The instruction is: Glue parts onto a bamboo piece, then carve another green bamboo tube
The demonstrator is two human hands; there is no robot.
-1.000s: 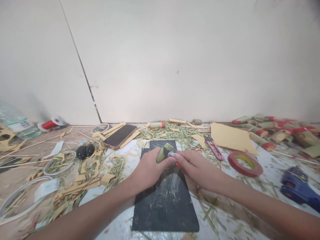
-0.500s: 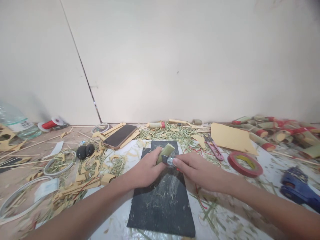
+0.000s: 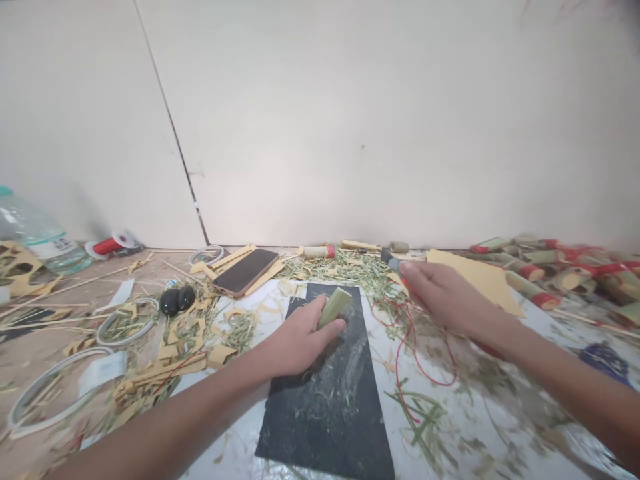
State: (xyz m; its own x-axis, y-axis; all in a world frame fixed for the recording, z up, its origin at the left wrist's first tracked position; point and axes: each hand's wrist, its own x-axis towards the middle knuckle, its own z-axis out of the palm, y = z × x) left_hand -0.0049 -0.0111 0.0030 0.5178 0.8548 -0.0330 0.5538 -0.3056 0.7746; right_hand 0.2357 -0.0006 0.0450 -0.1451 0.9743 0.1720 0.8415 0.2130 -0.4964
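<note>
My left hand [image 3: 305, 337] is wrapped around a short green bamboo piece [image 3: 335, 307], whose end points away to the right above the black mat [image 3: 330, 427]. Raised to the right, my right hand [image 3: 440, 290] grips a small tool [image 3: 391, 260] with a dark grey end and some red near the fingers. Most of the tool is hidden, so its kind cannot be made out. Below that hand, loose red thread [image 3: 413, 333] lies over the white sheet among green shavings. The yellow card [image 3: 475, 277] is partly covered by the same hand.
On the left lie a phone [image 3: 246, 272], a black rounded object [image 3: 177, 301], white rings [image 3: 127, 323], a red thread spool [image 3: 107, 247] and a water bottle [image 3: 43, 240]. Red-ended bamboo pieces [image 3: 555, 267] are heaped at the right. A wall [image 3: 350, 133] stands behind.
My right hand has moved the tool off the bamboo, away to the right and up. My left hand keeps hold of the bamboo. The snips and red tape roll are now largely covered.
</note>
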